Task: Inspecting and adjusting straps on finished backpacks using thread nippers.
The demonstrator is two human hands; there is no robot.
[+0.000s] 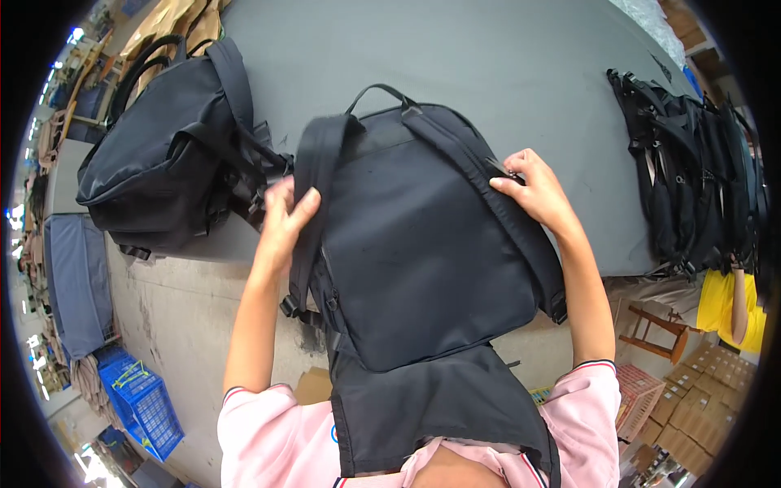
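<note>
A black backpack [415, 236] lies in front of me at the table's near edge, its strap side up and its top handle pointing away. At its left shoulder strap [313, 163] is my left hand [285, 211]. The thumb rests against that strap and stands apart from the fingers, which are slightly blurred. My right hand [533, 187] is closed by the right shoulder strap [464, 154], pinching a small dark pointed tool [498, 167] that looks like thread snips. The hand hides most of this tool. A black apron [431, 407] hangs over my front, below the bag.
Another black backpack [171, 163] lies on the grey table [521, 57] at the left. Several black bags [691, 171] are piled at the right edge. A blue crate [140, 403], a wooden stool [655, 332] and cardboard boxes [700, 398] stand around. A person in yellow [720, 305] is at the right.
</note>
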